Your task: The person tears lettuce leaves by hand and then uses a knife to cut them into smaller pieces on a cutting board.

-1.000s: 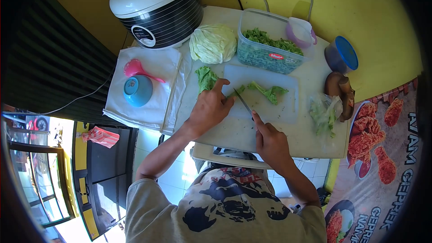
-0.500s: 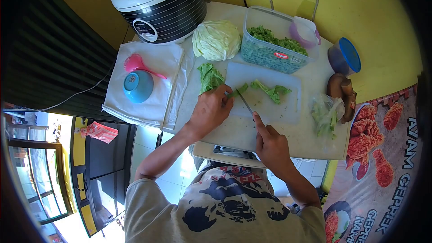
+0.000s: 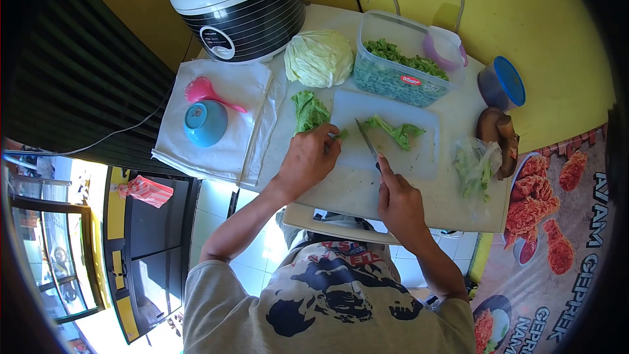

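My left hand (image 3: 308, 160) has its fingers closed on a green lettuce leaf (image 3: 309, 111) at the left edge of the white cutting board (image 3: 419, 165). A small bit of green pokes out past the fingertips. In my right hand (image 3: 400, 203) is a knife (image 3: 367, 137), index finger stretched along it, with the blade over the board and pointing away from me. The blade stands apart from my left fingers. Another lettuce piece (image 3: 397, 132) lies on the board to the right of the blade, with small green scraps nearby.
Behind the board stand a pale cabbage (image 3: 319, 59) and a clear tub (image 3: 393, 88) of cut greens holding a purple-white container (image 3: 447, 49). A rice cooker (image 3: 246, 26), blue bowl (image 3: 205, 124) and pink ladle (image 3: 204, 90) are left. Right are a plastic bag (image 3: 477, 167) and blue-lidded container (image 3: 503, 83).
The knife and my right hand have shifted slightly right, away from my left fingers. Less green sticks out beyond my left fingertips than before. The whole view has moved a little.
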Tool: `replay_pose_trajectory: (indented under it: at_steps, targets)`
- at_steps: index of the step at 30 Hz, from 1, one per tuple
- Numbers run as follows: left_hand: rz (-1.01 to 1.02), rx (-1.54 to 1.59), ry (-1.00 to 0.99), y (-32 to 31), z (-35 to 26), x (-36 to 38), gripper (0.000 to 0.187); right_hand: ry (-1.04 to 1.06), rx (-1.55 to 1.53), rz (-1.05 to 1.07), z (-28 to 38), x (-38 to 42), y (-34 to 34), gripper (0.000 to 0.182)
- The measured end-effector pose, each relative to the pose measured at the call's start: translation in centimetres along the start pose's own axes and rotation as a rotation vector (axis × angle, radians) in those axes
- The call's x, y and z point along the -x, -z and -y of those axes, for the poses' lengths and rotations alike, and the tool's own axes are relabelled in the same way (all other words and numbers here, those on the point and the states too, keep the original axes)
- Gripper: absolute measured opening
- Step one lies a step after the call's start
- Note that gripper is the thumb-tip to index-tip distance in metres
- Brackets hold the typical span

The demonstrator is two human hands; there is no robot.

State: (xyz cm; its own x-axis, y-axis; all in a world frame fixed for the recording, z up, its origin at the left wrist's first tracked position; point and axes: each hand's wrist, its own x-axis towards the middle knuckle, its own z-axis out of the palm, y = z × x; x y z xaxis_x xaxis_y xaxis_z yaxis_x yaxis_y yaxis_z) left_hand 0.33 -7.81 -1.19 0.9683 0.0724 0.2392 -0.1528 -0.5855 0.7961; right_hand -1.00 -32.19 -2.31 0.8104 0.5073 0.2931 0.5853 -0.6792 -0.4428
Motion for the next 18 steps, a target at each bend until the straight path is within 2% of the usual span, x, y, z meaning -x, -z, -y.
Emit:
replay_pose_trajectory:
  at_steps: [4,12,18]
  targets:
    - [0.019,0.006,0.028,0.2,0.1,0.1,0.025,0.028,-0.101,-0.012,1.0,0.0,0.8,0.063]
    - [0.084,0.110,0.159,1.0,-0.8,0.0,0.032,0.041,-0.072,0.074,1.1,0.9,0.1,0.064]
    - [0.062,0.027,0.082,0.4,0.2,-0.1,0.037,0.036,-0.062,0.094,1.3,1.2,0.6,0.066]
